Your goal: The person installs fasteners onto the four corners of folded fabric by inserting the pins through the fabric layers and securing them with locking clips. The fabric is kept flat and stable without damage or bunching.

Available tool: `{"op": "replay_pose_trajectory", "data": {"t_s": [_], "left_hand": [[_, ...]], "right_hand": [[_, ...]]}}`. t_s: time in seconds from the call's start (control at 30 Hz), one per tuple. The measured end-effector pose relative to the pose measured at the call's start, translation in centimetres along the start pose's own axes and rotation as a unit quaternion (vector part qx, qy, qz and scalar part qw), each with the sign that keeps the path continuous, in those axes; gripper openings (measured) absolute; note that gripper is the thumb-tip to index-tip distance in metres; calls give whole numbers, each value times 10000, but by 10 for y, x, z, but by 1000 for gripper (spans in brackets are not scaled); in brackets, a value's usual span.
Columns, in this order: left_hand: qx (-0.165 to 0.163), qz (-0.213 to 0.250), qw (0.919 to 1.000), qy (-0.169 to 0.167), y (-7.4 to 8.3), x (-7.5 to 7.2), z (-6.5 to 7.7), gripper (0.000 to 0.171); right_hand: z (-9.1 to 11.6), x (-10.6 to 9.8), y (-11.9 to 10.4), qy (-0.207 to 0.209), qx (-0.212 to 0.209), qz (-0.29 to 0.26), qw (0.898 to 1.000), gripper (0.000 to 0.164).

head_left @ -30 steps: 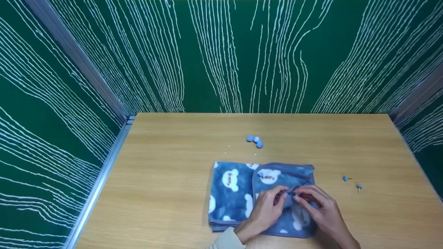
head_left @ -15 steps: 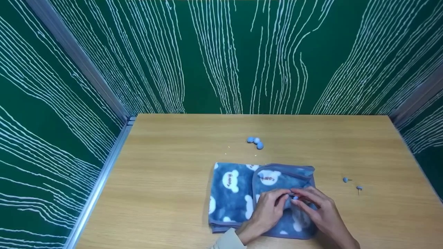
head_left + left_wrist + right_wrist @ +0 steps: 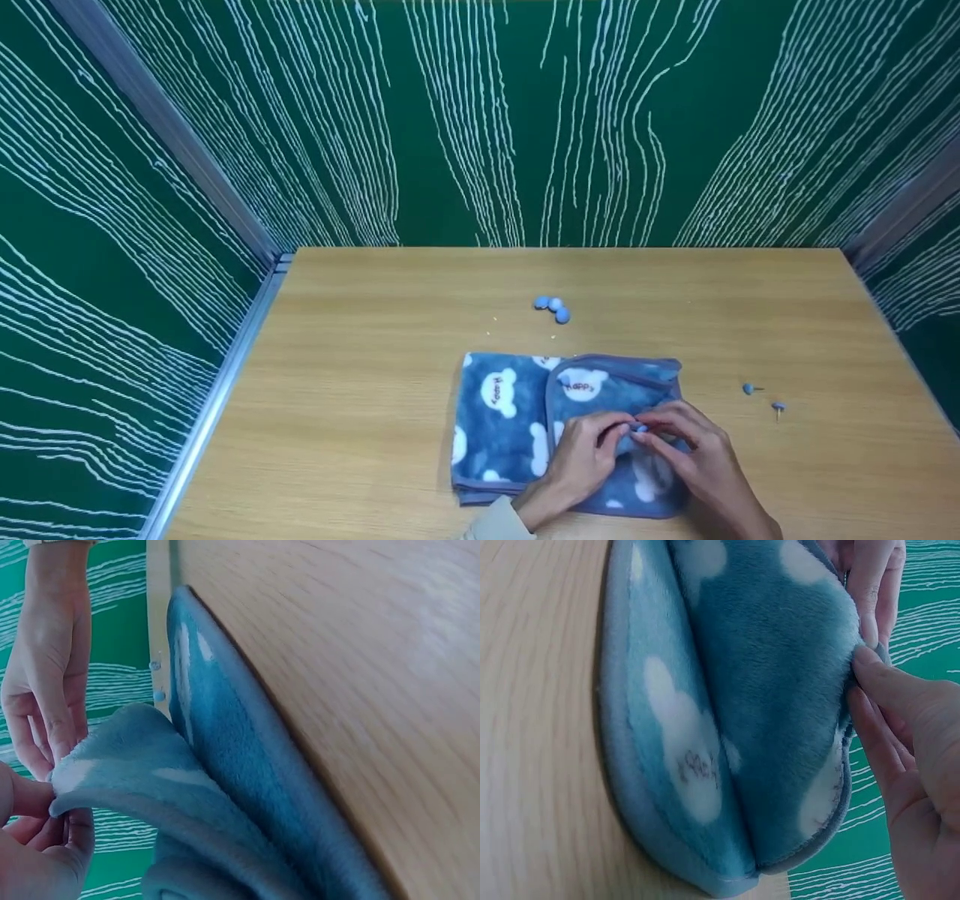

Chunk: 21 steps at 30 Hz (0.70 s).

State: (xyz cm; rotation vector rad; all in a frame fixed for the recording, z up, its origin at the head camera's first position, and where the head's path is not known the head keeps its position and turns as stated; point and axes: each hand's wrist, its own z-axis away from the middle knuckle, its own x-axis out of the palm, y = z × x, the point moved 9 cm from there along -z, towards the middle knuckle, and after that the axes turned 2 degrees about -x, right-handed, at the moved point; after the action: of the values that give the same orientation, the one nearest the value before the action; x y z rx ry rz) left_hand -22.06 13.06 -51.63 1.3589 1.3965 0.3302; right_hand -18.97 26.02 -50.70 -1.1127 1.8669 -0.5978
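A folded blue fleece blanket [image 3: 499, 439] with white bear-head prints lies at the table's front, its right part raised between both hands. My left hand [image 3: 583, 454] pinches the raised grey-bound edge, plainer in the left wrist view, where the left hand [image 3: 41, 840] meets the right hand [image 3: 52, 675]. My right hand [image 3: 701, 454] pinches a small blue-headed pin [image 3: 640, 428] against that edge. In the right wrist view, the right hand [image 3: 922, 750] has thumb and fingers right at the blanket [image 3: 780, 682]; the pin's shaft is hidden.
Two blue-headed pins lie to the right, an upper pin [image 3: 748, 388] and a lower pin [image 3: 778, 406], with thin shafts showing. Behind the blanket sit three small rounded blue pieces [image 3: 562, 315]. White specks dot the wooden table [image 3: 360, 375]. A green wall [image 3: 465, 150] with white lines stands behind.
My fingertips have shifted slightly at the raised blanket edge, and the small blue head between them shows more clearly. The blanket and the loose pieces stay where they were.
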Motion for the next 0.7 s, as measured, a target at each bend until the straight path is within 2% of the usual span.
{"op": "replay_pose_trajectory", "data": {"t_s": [0.27, 0.4, 0.6, 0.7], "left_hand": [[106, -164, 9998, -61, 3, 0, -1, 16], [93, -121, 9998, -119, 4, 1, -2, 14], [-52, -187, 9998, -84, 2, -3, -4, 13], [-158, -313, 9994, -58, 0, -7, -7, 16]], "right_hand": [[-6, -5, -16, 195, -461, -175, 9986, 34], [-3, -4, -5, 171, -287, -101, 9994, 34], [5, 0, 24, -135, 316, -26, 9994, 30], [6, 0, 27, -175, 242, 88, 9995, 31]]}}
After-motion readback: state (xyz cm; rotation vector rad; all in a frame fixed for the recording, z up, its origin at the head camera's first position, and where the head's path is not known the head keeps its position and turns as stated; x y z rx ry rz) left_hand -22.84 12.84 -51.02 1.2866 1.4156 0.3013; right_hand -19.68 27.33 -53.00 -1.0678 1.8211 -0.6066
